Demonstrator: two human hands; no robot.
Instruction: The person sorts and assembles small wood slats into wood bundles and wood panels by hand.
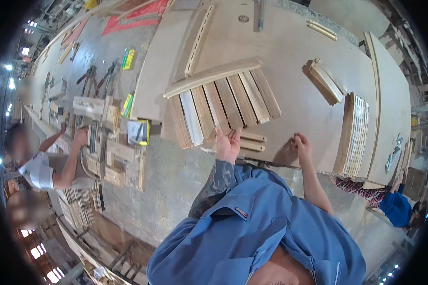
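By the near edge of the tabletop [290, 80], I have my left grip [228, 145] palm up, fingers spread at the near ends of the slats [229, 102]; I cannot tell whether they clamp the wood. My right grip [302, 146], fingers curled together, hangs to the right, apart from the slats, so my left is nearer; anything inside it is hidden. From the left grip, the slats run side by side toward the far edge, leaning left, and the rail [214, 79] lies crosswise at their far ends.

Grey floor [164, 197], broad pale worktable [290, 54], bright lights [11, 83] along the left edge
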